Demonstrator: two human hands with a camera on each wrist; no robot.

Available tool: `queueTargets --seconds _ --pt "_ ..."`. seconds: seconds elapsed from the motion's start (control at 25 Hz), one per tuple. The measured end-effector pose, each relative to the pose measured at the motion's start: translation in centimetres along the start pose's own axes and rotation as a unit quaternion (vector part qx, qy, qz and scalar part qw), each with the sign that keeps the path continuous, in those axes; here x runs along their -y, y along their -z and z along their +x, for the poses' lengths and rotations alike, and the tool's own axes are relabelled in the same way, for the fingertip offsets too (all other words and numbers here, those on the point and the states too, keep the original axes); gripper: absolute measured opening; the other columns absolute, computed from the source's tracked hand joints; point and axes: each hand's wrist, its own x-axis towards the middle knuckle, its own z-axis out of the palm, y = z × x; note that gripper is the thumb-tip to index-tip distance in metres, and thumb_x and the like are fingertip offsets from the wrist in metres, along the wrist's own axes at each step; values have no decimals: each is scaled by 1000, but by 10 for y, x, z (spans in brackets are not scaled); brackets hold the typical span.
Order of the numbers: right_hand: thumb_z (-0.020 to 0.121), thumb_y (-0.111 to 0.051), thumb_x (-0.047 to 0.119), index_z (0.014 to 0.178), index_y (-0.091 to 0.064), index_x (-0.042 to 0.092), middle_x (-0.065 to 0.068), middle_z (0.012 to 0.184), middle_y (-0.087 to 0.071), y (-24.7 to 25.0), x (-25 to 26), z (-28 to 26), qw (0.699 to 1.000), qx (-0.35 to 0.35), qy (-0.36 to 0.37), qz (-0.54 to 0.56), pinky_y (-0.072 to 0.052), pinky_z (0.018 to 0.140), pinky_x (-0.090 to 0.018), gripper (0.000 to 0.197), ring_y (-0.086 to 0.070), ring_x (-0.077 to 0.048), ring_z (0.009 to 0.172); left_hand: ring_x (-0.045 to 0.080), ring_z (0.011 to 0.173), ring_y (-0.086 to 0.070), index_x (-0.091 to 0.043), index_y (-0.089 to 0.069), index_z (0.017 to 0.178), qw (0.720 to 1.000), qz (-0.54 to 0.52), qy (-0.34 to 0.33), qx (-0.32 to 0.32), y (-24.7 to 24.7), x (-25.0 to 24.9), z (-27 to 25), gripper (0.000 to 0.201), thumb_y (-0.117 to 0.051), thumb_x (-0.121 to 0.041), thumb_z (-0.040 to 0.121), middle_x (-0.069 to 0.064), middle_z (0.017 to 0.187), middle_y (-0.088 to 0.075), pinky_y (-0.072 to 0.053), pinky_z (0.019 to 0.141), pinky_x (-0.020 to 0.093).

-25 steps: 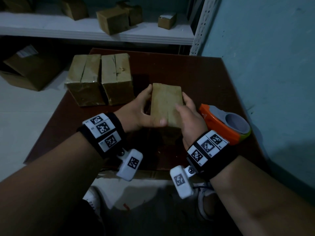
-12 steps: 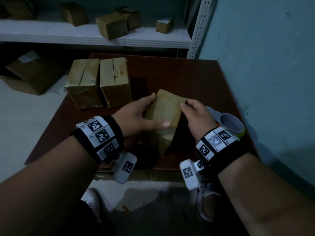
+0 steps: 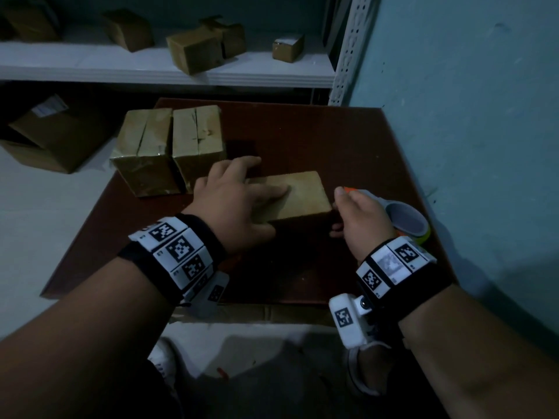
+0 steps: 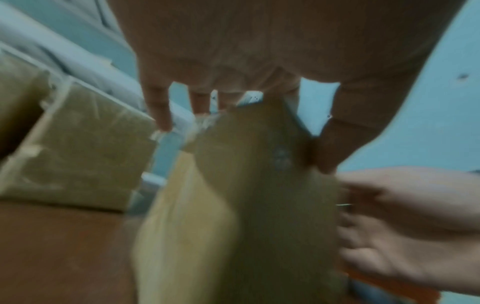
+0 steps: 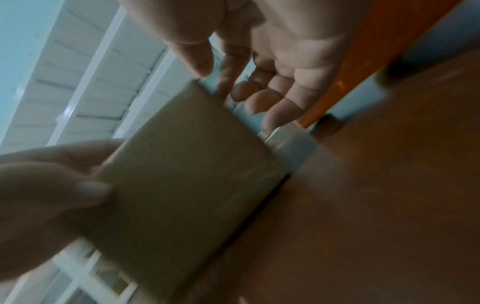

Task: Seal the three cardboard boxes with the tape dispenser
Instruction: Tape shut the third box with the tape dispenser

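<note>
1. In the head view, a small cardboard box was seen lying on the dark worktop, near its front edge. It was grasped by the left hand, fingers over its top and thumb on the near side. The right hand was held just beside the box's right end, fingers loosely bent, grasping nothing. The tape dispenser lay behind that hand.
2. Three boxes were counted on the worktop: the held one and two larger boxes standing side by side at the back left, flap seams showing. One dispenser was counted.
3. In the left wrist view, though blurred, the box was shown spanned by the fingers. It was judged light and stiff, best taken by opposite faces.
4. In the right wrist view, the right hand was shown released, and the box lay close by.
</note>
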Motion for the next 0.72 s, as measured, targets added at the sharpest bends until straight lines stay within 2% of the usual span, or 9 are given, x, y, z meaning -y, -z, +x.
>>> queueTargets --seconds 0.08,0.16,0.28,0.36,0.4,0.52,0.56,0.64,0.72 --pt "105 -56 43 94 -68 14 -6 84 -71 3 -4 -5 999 15 13 -35 -64 78 -51 34 -69 -18 69 31 152 -12 -69 -38 144 1000 6 0 -12 -1 4 4 71 -74 -50 86 -9 167 -13 -22 121 59" --pt "102 -65 33 109 -67 25 -7 91 -72 7 -5 -5 999 26 27 -13 -65 73 -45 11 -70 -16 72 31 149 -17 -71 -46 137 999 -6 -8 -35 -2 4 7 61 -69 -42 90 -8 164 -19 -25 119 57" --pt "99 -68 23 132 -55 45 -2 88 -70 12 -5 2 998 59 26 6 -64 67 -36 42 -70 -14 73 32 142 -29 -67 -54 133 997 -18 -26 -73 -8 5 11 52 -51 -42 88 -3 157 -32 -33 117 55" --pt "99 -67 21 127 -61 39 0 85 -68 11 -5 1 997 65 38 8 -60 61 -33 34 -66 -12 67 32 146 -29 -61 -51 141 996 -21 -43 -71 -13 6 16 53 -54 -41 92 -2 158 -35 -33 117 59" --pt "99 -68 21 121 -66 34 1 82 -67 10 -6 1 997 63 45 13 -58 60 -33 25 -64 -10 64 31 152 -25 -56 -49 146 996 -28 -53 -61 -15 5 19 55 -56 -49 92 -2 161 -34 -29 120 62" --pt "96 -74 23 108 -70 31 4 77 -68 9 -9 1 997 58 55 13 -55 59 -32 15 -64 -7 61 24 161 -3 -46 -43 153 997 -59 -56 -18 -18 2 21 97 -40 -95 70 -7 172 -21 -10 125 69" --pt "94 -76 24 107 -70 31 5 75 -69 9 -9 0 997 56 60 13 -55 60 -32 15 -65 -6 60 24 162 -1 -45 -44 153 997 -51 -57 -23 -20 2 21 108 -36 -103 62 -6 173 -19 -11 125 68" --pt "91 -80 26 104 -70 31 6 73 -70 9 -8 0 996 53 72 9 -54 61 -31 17 -66 -6 62 26 161 -4 -45 -46 152 996 -45 -71 -42 -20 5 21 109 -34 -106 62 -1 173 -18 -19 126 65" --pt "89 -83 30 102 -69 31 5 77 -71 10 -7 -3 995 54 83 -5 -55 62 -31 19 -67 -8 67 21 162 -2 -42 -45 155 993 -94 -68 -22 -17 9 21 93 -49 -90 75 -2 174 -17 -21 128 58"
